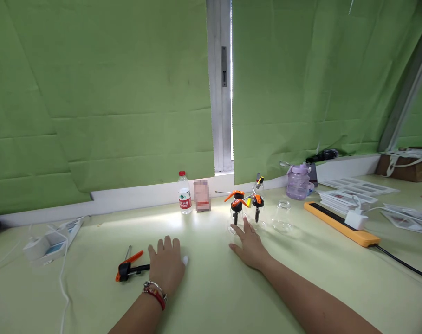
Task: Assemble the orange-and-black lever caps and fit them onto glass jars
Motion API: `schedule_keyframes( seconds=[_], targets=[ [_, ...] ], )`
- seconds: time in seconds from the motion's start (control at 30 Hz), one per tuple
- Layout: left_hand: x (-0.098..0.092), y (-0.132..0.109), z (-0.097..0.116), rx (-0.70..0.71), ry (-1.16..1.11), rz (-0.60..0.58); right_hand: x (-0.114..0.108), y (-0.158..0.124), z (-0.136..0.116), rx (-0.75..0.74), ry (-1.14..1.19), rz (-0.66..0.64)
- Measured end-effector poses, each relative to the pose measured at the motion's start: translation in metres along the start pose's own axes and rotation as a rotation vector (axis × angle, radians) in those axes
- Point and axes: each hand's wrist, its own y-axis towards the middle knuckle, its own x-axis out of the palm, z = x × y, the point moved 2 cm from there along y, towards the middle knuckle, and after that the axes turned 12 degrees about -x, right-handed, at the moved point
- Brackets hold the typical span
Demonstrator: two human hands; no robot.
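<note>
My left hand (167, 262) lies palm down on the table, fingers stretched out. Under or beside it is a lying dispenser head (125, 270) with an orange lever, black cap and thin metal spout; its tube runs beneath the hand, and a small white tip (185, 260) shows past the thumb side. My right hand (251, 246) has its fingers apart, fingertips at the base of a clear glass bottle (233, 226) fitted with a similar orange and black head (237, 203). Whether they touch the glass, I cannot tell. Just behind stands another glass bottle with such a head (257, 201).
An uncapped glass bottle (283, 218) stands to the right, before a purple jug (297, 182). A yellow power strip (341, 225) with a white charger lies beside stacked papers (346, 200). A red-capped water bottle (185, 195) is at the back; white sockets (52, 243) sit left.
</note>
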Motion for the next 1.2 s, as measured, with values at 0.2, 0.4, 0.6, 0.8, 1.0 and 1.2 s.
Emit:
schedule_keyframes(
  seconds=[0.2, 0.4, 0.6, 0.8, 1.0, 1.2],
  targets=[
    [0.018, 0.006, -0.013, -0.233, 0.175, -0.187, -0.012, 0.001, -0.003, -0.058, -0.007, 0.266],
    [0.02, 0.004, -0.013, -0.246, 0.162, -0.264, -0.051, 0.0, 0.021, 0.003, -0.163, 0.774],
    [0.006, 0.0, -0.006, -0.167, 0.172, -0.267, -0.063, 0.0, 0.079, 0.335, -0.16, 0.906],
    [-0.006, -0.014, 0.01, 0.007, 0.103, -0.256, -0.055, 0.002, 0.117, 0.638, -0.019, 0.669],
    [-0.009, -0.026, 0.026, 0.188, -0.056, -0.312, -0.049, -0.001, 0.142, 0.736, -0.002, 0.484],
    [-0.004, -0.019, 0.021, 0.306, -0.201, -0.12, -0.051, -0.004, 0.147, 0.726, 0.027, 0.529]
  ],
)
